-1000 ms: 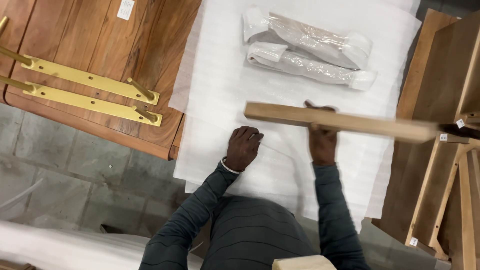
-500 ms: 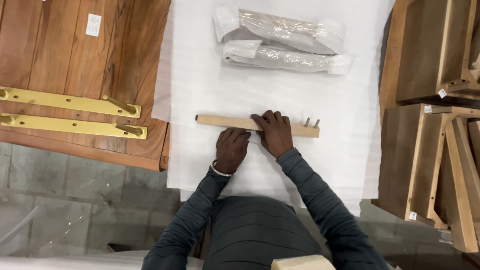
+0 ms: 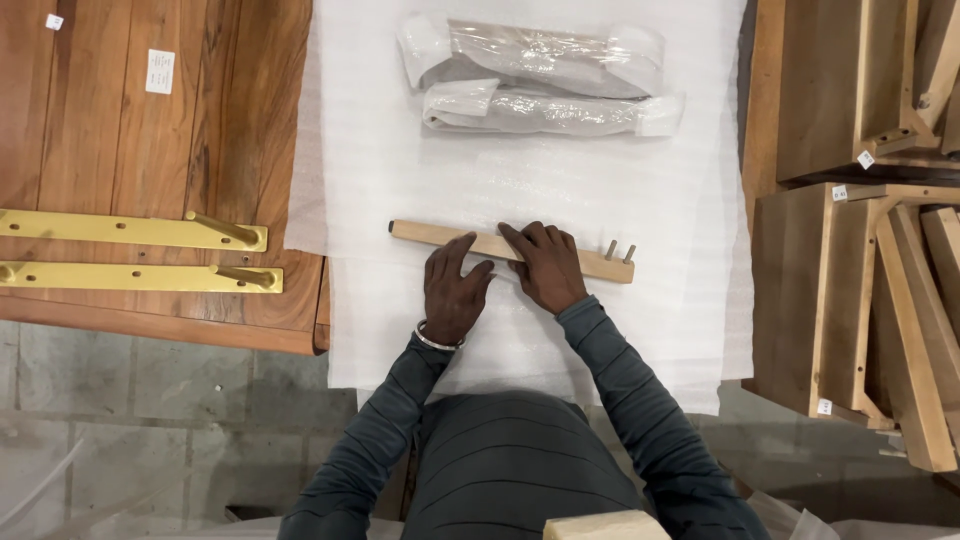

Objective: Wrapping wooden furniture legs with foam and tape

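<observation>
your left hand [image 3: 452, 290] and right hand [image 3: 545, 265] both rest flat on the light wooden rail [image 3: 510, 250], fingers spread and lying on top rather than clamped around it. the rail lies crosswise mid-sheet on the white foam sheet [image 3: 400, 150], two dowel pegs [image 3: 618, 250] at its 3 o'clock end. at 12 o'clock sit two plastic-wrapped bundles [image 3: 540, 75]. brass brackets [image 3: 135, 250] sit on the wood panel [image 3: 100, 130] at 9.

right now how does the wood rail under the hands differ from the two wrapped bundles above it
The rail is bare pale wood; the bundles are covered in clear plastic. The rail is thin and straight with two pegs at its right end; the bundles are thicker and lumpy. The left hand and right hand rest on the rail; nothing touches the bundles. Both lie crosswise on the white foam sheet.
</observation>
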